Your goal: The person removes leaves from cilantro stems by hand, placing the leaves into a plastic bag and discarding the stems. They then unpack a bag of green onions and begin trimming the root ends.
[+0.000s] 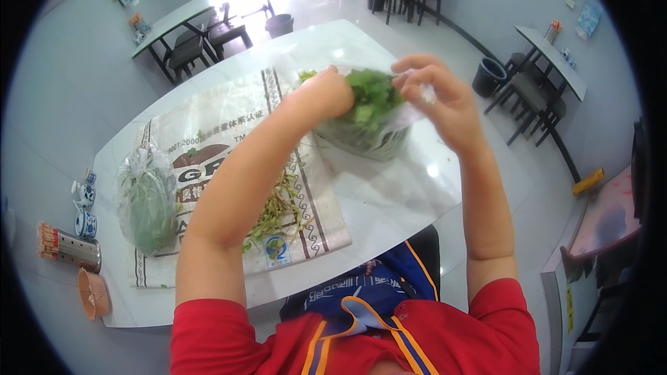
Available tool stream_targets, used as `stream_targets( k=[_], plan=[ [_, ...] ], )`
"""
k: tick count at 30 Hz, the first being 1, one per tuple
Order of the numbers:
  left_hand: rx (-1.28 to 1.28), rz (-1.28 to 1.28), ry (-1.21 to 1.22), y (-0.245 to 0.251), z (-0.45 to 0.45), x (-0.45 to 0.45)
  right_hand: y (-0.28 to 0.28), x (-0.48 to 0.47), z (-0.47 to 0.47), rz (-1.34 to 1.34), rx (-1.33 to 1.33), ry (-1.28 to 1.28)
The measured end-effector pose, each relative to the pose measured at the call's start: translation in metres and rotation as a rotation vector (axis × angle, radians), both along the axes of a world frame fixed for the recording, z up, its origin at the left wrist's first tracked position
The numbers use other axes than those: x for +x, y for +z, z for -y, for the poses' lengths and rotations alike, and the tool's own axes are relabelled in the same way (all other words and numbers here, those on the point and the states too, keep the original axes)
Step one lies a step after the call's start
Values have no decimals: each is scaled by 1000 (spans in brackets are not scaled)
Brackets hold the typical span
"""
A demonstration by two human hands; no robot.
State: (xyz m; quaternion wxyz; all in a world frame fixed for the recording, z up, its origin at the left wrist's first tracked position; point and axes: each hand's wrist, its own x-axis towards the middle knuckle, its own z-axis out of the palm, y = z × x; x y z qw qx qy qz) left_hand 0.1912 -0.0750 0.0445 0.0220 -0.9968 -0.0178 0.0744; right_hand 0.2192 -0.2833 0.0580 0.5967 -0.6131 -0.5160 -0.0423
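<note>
A clear plastic bag (388,140) full of leafy green herbs (371,91) stands on the white tabletop. My right hand (437,96) pinches the bag's rim on the right side. Over the bag's left side is my left hand (331,92), knuckles up, its fingers mostly hidden; what it grips cannot be told. A flattened woven sack (219,99) with printing lies under my left forearm. Loose stems and leaf trimmings (281,205) are heaped on it, partly covered by that arm. At the left, a second clear bag of greens (150,208) rests on the sack.
Along the table's (365,213) left end stand a perforated metal chopstick holder (78,247), blue-and-white ceramic pots (86,222) and an orange plastic basket (94,294). Farther off are dining tables with dark stools (526,91) and a black bin (489,77). A counter (604,219) is at right.
</note>
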Motion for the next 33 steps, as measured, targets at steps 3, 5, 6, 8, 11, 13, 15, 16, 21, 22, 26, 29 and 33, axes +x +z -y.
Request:
stream_targets(
  k=[3,5,6,8,11,13,15,16,21,22,26,29,33],
  plan=[
    [-53,-67,-105,-7,-9,18,-1,-3,-5,31,12,32],
    [-161,0,-127,-9,-4,24,-1,1,-10,82,16,33],
    [-127,16,-118,-8,1,25,-2,3,-11,98,30,27],
    [-101,-27,-82,1,8,21,-1,11,-12,82,32,22],
    [-100,-58,-102,19,14,9,2,23,-8,-8,36,0],
    [-101,-70,-150,20,17,0,4,27,-9,-75,43,-28],
    [-32,-83,-229,11,21,-6,9,28,-11,-48,85,-23],
    [41,-82,-286,5,23,-5,8,24,-13,6,88,10],
    [3,-63,-315,-7,37,15,4,10,-15,146,-53,179],
    [18,-30,-310,-3,40,14,5,11,-15,163,-96,133],
    [-283,40,-83,23,28,-19,11,14,-10,-15,-98,-98],
    [-392,240,-173,35,-4,-70,20,4,0,67,-219,-410],
    [-715,605,48,30,-86,-167,38,-28,8,304,-246,-651]
  ],
)
